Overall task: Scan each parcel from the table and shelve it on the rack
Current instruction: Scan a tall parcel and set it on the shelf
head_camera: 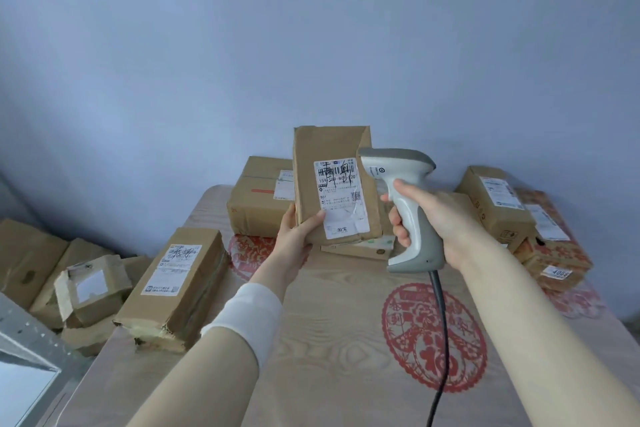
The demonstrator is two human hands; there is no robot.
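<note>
A brown parcel (332, 163), label facing the camera, stands upright above the table (329, 357), its lower left corner gripped by the left hand (294, 239). The right hand (433, 218) is curled round a grey scanner (398, 163) just beside it. A second parcel (180, 281) lies at the table's left edge.

The table (346, 374) has a wood-grain cover printed with a red medallion (433, 336). Left of the medallion, at the table's edge, lies a long box (180, 288), label up. Beyond the medallion, by the wall, stands a big box (258, 201), with a flat parcel (363, 249) nearer. Right of the medallion and further back, a labelled box (495, 208) touches a patterned box (554, 256). Far left, a carton pile (69, 288) sits lower, probably on the floor.
</note>
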